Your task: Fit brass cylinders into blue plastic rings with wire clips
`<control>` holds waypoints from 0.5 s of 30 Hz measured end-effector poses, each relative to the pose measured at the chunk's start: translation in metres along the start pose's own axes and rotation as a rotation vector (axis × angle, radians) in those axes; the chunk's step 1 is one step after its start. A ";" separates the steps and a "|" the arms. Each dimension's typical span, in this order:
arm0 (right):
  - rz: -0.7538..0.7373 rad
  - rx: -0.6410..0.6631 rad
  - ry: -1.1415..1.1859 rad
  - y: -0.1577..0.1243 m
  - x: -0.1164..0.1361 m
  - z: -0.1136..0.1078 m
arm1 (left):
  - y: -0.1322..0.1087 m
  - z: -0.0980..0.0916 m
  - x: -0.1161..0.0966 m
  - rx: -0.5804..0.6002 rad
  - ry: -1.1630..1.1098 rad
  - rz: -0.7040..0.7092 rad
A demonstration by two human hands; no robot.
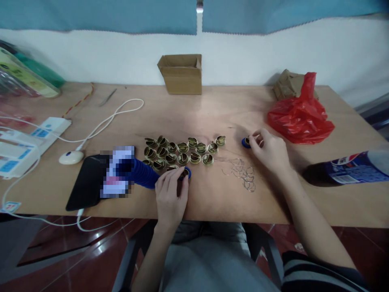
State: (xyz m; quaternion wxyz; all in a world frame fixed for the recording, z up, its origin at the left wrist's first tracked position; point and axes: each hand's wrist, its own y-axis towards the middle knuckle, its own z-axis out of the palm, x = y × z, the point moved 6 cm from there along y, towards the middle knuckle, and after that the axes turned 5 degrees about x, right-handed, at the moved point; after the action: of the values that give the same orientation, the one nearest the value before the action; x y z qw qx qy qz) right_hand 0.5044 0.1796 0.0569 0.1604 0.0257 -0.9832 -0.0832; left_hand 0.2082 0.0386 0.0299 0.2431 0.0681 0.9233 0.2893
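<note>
My left hand (172,190) rests near the table's front edge, fingers closed on a small blue-rimmed round cap (189,173) with a brass-coloured inside. Farther right, the fingertips of my right hand (269,151) pinch another blue-rimmed cap (244,142) on the tabletop. Between the hands lies a loose tangle of thin, curved wire pins (247,178). Behind my left hand stand rows of round brass-coloured caps (182,158), several with a piece sticking up inside. A stack of blue caps (144,173) lies on its side left of that hand.
On the left are a black phone (83,182) with a cable, a white mouse-like device (71,157) and a white power strip (54,129). An open cardboard box (184,83) stands at the back. At right are a red plastic bag (300,121) and a lying cola bottle (346,168).
</note>
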 end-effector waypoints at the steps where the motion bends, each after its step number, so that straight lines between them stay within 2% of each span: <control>1: -0.002 -0.004 0.000 0.000 0.001 -0.001 | 0.000 0.001 0.000 0.013 0.006 0.001; 10: -0.033 -0.087 0.016 -0.006 0.008 -0.007 | -0.006 0.000 -0.017 0.011 -0.050 0.051; 13: -0.080 -0.128 0.066 -0.013 0.019 -0.012 | -0.009 0.007 -0.024 0.058 -0.160 0.025; 15: -0.168 -0.103 0.128 -0.021 0.032 -0.010 | -0.010 0.012 -0.027 0.105 -0.208 0.004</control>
State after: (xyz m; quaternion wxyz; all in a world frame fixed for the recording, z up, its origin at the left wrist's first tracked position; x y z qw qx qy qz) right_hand 0.4774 0.1550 0.0728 0.2163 0.1050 -0.9598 -0.1447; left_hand 0.2383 0.0296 0.0267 0.3330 0.1121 0.9070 0.2322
